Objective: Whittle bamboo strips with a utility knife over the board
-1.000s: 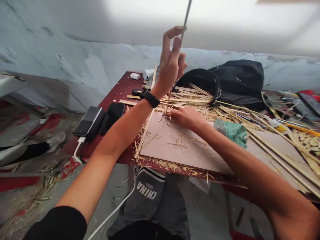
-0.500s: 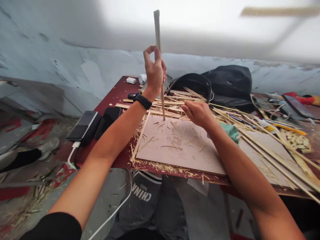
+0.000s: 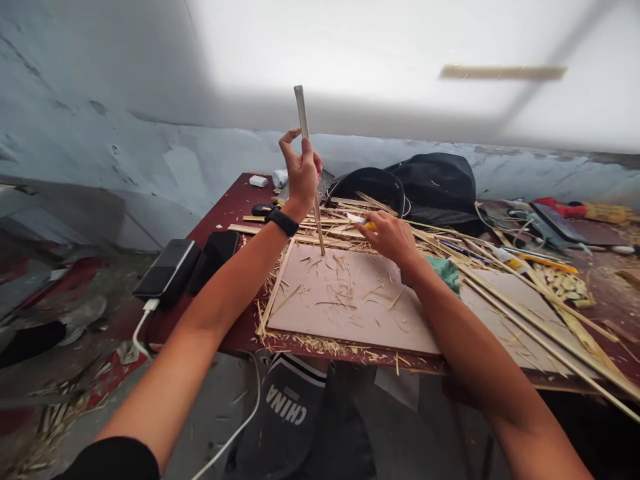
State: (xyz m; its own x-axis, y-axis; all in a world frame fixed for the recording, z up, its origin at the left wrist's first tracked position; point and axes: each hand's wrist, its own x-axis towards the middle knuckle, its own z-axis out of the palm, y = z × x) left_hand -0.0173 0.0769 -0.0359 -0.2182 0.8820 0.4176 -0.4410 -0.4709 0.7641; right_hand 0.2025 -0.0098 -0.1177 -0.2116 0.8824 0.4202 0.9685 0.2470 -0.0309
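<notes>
My left hand [image 3: 303, 175], a dark watch on its wrist, is closed round a long pale bamboo strip [image 3: 301, 110]. The strip stands nearly upright, leaning a little, and its lower end meets the board [image 3: 350, 320] near the far edge. To the right, above the board's far side, my right hand [image 3: 393, 235] grips a utility knife [image 3: 371, 225]. A bit of yellow handle shows between the fingers, and the pale blade points left, apart from the strip. Thin shavings [image 3: 345, 293] lie scattered over the board.
Loose bamboo strips [image 3: 340, 230] are heaped behind the board, and long ones [image 3: 540, 327] stretch right. A black bag [image 3: 435, 187] sits against the wall. A power bank [image 3: 167, 270] and a phone [image 3: 215, 260] lie left. A green cloth [image 3: 444, 272] is by my right forearm.
The view has tilted up, so the hands and strip appear lower. My right hand has turned, bringing the knife's blade and yellow handle into sight. My left hand keeps its hold on the strip.
</notes>
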